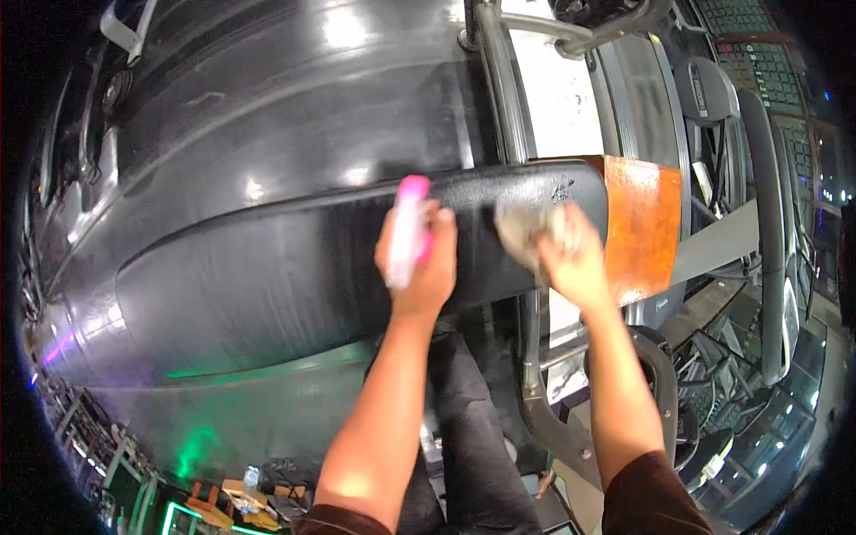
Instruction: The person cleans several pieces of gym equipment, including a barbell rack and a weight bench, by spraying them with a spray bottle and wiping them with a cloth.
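Note:
A long black padded bench (241,276) stretches across the view below my hands. My left hand (428,272) is wrapped round a pink and white spray bottle (406,232), held over the middle of the bench; motion blurs it. To the right, my right hand (578,259) grips a crumpled pale cloth (519,234) at the bench's surface, also blurred. Wet-looking drops (562,189) show on the black cover just beyond the cloth. An orange-brown patch (644,227) covers the bench's right end.
Metal frame tubes (504,89) rise beyond the bench, and a curved frame part (557,428) stands near my right forearm. Gym machines (713,98) fill the right side. My dark-trousered legs (473,428) are below. Wooden items (241,499) lie at lower left.

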The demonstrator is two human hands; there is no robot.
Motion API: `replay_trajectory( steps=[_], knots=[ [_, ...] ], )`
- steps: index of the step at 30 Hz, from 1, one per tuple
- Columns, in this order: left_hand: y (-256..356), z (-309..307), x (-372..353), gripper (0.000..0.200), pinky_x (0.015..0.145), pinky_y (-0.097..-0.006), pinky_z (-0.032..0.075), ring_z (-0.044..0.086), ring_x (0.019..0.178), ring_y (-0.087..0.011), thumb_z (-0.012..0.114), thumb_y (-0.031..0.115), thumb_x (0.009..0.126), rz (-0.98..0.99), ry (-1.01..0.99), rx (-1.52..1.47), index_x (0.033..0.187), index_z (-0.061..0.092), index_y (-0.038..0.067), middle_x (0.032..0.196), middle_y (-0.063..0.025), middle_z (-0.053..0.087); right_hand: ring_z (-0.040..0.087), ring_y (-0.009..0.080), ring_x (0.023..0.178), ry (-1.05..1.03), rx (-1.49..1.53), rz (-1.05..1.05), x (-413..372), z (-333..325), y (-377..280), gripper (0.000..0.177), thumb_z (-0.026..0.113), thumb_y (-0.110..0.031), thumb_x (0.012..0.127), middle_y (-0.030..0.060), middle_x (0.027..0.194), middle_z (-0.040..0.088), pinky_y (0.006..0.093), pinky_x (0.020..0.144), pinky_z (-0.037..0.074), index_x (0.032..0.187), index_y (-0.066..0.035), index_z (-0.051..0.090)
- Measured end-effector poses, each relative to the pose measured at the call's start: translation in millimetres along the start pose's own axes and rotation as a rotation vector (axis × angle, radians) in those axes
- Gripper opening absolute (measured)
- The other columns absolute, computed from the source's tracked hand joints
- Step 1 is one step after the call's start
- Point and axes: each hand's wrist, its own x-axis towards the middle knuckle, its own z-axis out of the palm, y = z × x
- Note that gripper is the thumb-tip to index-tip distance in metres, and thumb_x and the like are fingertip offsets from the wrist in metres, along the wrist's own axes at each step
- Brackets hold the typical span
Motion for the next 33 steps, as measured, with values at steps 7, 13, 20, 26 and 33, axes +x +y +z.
replay_trajectory(
  steps=[7,13,20,26,33],
  knots=[
    [-27.4,35.0,-3.7,0.019,0.077,-0.0341,0.053,0.066,0.082,-0.0237,0.07,0.003,0.081,0.444,-0.137,0.168,0.098,0.062,0.0,0.092,-0.012,0.066,0.051,0.0412,0.123,0.12,-0.793,-0.131,111.7,22.7,76.1,0.044,0.064,-0.018,0.088,0.0225,0.126,0.057,0.0544,0.1,0.04,0.127,-0.001,0.056],
    [-28.5,39.2,-5.7,0.023,0.078,-0.0322,0.053,0.065,0.08,-0.0211,0.068,0.0,0.08,0.299,-0.14,0.101,0.101,0.06,0.001,0.09,-0.0126,0.064,0.042,0.0449,0.121,0.038,-0.677,-0.263,-59.4,28.3,116.0,0.05,0.065,-0.002,0.072,0.02,0.125,0.049,0.0575,0.098,0.036,0.121,-0.003,0.056],
    [-30.7,42.2,-5.1,0.024,0.084,-0.0401,0.052,0.064,0.087,-0.0318,0.067,-0.004,0.072,0.434,-0.118,0.065,0.091,0.053,0.002,0.088,-0.0135,0.063,0.065,0.0381,0.104,-0.783,-0.24,0.38,-84.4,-29.1,116.2,0.037,0.065,-0.021,0.078,0.0245,0.106,0.067,0.0463,0.094,0.05,0.11,-0.003,0.064],
    [-28.9,42.9,-7.5,0.025,0.087,-0.0396,0.052,0.065,0.091,-0.0313,0.067,-0.005,0.072,0.459,-0.115,0.105,0.092,0.054,0.002,0.088,-0.0126,0.062,0.067,0.0301,0.101,0.094,-0.157,-0.081,90.4,-51.7,56.2,0.04,0.073,-0.026,0.088,0.0196,0.108,0.07,0.0385,0.09,0.051,0.113,0.002,0.059],
    [-33.5,39.6,-9.7,0.027,0.088,-0.0389,0.053,0.067,0.095,-0.0291,0.067,-0.003,0.075,0.442,-0.107,0.058,0.099,0.055,0.002,0.093,-0.0119,0.066,0.043,0.0436,0.128,0.194,-0.734,-0.33,70.8,-3.9,114.2,0.043,0.063,-0.013,0.085,0.0203,0.131,0.053,0.0573,0.108,0.033,0.126,-0.004,0.057]
  ],
)
